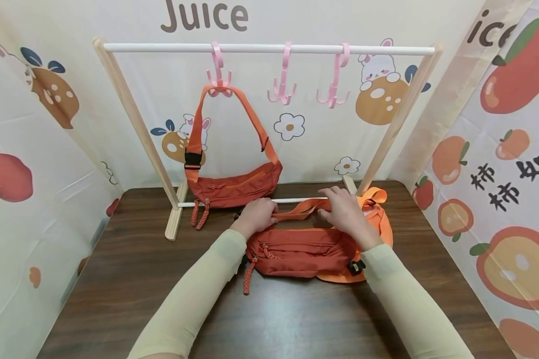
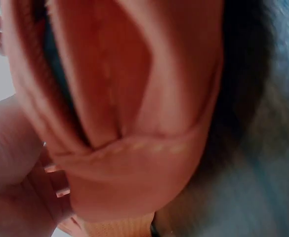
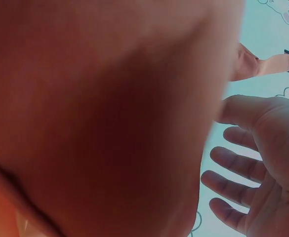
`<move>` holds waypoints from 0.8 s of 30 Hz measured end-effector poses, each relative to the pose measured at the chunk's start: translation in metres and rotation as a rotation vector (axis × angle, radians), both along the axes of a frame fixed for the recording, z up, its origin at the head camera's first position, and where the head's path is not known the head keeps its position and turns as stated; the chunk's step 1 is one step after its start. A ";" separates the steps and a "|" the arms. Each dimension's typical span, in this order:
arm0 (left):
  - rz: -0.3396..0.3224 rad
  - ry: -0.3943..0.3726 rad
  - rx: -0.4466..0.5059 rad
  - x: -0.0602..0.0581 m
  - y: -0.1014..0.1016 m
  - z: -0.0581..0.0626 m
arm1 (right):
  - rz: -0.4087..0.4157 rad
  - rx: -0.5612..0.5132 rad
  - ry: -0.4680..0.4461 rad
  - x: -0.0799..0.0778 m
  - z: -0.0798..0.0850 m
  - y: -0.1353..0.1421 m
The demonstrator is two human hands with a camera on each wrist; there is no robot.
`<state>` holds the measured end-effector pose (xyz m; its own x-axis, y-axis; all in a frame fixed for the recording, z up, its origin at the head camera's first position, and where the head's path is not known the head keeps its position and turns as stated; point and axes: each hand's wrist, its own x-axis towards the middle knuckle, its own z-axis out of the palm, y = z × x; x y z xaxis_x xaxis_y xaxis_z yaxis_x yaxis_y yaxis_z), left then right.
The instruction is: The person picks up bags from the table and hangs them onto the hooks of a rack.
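The red waist bag lies toward the table's back edge; I can't tell whether your left hand grips it. Your right hand has its fingers apart. Beyond, another red bag hangs from a pink hook.

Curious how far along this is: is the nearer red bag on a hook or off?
Off: the nearer red bag is well below the pink hooks; only the farther red bag hangs from one.

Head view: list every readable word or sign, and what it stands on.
"Juice": back wall sheet.
"ice", partly covered: wall strip at right.
"柿柿如": right fruit sheet; another character cut off.
Black buckle of the lying red bag: pale mark, too small to read.
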<state>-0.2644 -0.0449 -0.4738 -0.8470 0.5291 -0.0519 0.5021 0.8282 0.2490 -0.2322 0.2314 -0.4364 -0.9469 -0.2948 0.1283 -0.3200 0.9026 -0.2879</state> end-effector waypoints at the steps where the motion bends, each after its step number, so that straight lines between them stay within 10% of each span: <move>1: 0.001 0.007 -0.003 0.001 0.000 0.000 | 0.000 0.001 0.002 0.000 -0.001 0.000; 10: 0.045 0.125 -0.015 0.001 -0.001 -0.001 | -0.008 0.001 0.004 -0.001 -0.003 0.002; 24: 0.151 0.262 0.213 0.006 -0.008 0.015 | 0.016 0.022 -0.023 -0.007 0.001 -0.007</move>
<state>-0.2588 -0.0526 -0.4589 -0.8862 0.3729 0.2750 0.4480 0.8411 0.3030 -0.2389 0.2246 -0.4355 -0.9446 -0.3127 0.0997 -0.3282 0.9037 -0.2751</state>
